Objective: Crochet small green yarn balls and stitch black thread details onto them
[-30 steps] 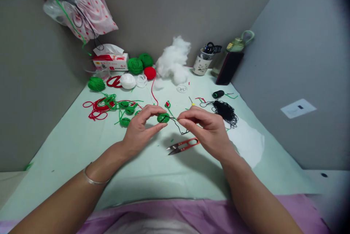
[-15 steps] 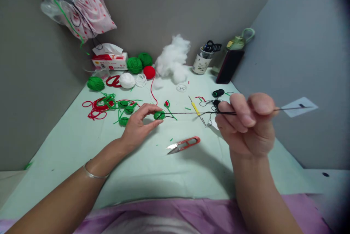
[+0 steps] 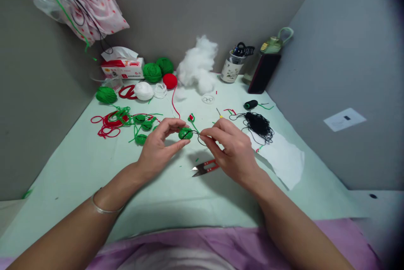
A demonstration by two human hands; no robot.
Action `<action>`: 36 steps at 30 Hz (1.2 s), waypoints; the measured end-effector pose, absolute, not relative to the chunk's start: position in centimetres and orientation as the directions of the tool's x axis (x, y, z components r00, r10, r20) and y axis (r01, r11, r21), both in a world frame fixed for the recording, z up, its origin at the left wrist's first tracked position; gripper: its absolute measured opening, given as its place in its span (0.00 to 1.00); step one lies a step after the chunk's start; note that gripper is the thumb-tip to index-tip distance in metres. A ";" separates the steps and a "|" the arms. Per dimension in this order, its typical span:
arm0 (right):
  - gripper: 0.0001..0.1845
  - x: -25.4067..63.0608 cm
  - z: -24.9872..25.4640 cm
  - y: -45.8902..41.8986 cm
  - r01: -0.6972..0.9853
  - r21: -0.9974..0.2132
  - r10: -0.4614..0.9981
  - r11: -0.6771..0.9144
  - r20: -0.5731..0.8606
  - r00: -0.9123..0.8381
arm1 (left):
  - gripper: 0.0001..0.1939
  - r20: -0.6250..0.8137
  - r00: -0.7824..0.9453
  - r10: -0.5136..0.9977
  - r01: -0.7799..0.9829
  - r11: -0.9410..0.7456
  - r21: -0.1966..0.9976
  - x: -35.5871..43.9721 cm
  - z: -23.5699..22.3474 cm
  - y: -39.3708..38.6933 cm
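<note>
My left hand [image 3: 156, 146] pinches a small green crocheted ball [image 3: 184, 134] between thumb and fingers. A black strand runs across the ball's face. From its right side comes black yarn [image 3: 195, 133], with a loose loop hanging below. The fingertips of my right hand [image 3: 232, 148] are pressed together on this yarn, close beside the ball. Whether a needle is in them I cannot make out. Under my right hand lie red-handled thread snips [image 3: 202, 168], blades pointing left, handle partly hidden. Just behind the ball is a small red and green crocheted piece [image 3: 191, 117] with a green tail.
More green crocheted balls [image 3: 140, 139] and tangled red yarn [image 3: 109, 125] lie at left. Behind stand yarn balls [image 3: 152, 72], a tissue box [image 3: 123, 69], white stuffing [image 3: 198, 66] and a pen cup [image 3: 231, 69]. At right are a black yarn bundle [image 3: 259, 127] and white paper [image 3: 285, 162].
My right hand has come back from far right, where it held the black yarn stretched taut, to beside the ball. The yarn is now slack. My left hand still holds the ball.
</note>
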State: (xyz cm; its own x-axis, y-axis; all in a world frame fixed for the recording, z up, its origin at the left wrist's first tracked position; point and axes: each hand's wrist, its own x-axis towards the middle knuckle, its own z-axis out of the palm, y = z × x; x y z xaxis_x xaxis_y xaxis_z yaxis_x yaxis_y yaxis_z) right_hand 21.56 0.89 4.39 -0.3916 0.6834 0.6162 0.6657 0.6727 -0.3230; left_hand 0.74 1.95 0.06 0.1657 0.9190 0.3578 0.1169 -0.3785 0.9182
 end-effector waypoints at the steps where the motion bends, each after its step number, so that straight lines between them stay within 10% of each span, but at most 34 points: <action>1: 0.11 21.6 4.4 0.9 0.670 -0.315 0.683 0.672 0.613 -0.397 | 0.18 0.358 0.165 0.919 0.122 -0.379 0.917 0.8 0.1 1.9; 12: 0.13 21.9 4.6 0.7 0.687 -0.307 0.708 0.659 0.560 -0.429 | 0.16 0.390 0.180 0.903 0.200 -0.422 0.884 0.7 0.1 1.9; 23: 0.06 22.8 4.7 2.1 0.409 -0.822 0.902 0.397 0.269 -0.337 | 0.13 0.316 0.207 0.926 0.097 -0.340 0.935 0.6 1.2 1.6; 36: 0.08 23.9 4.7 2.1 0.476 -0.627 0.777 0.617 0.386 -0.498 | 0.13 0.184 0.362 0.914 0.154 -0.253 0.955 -0.1 2.2 1.7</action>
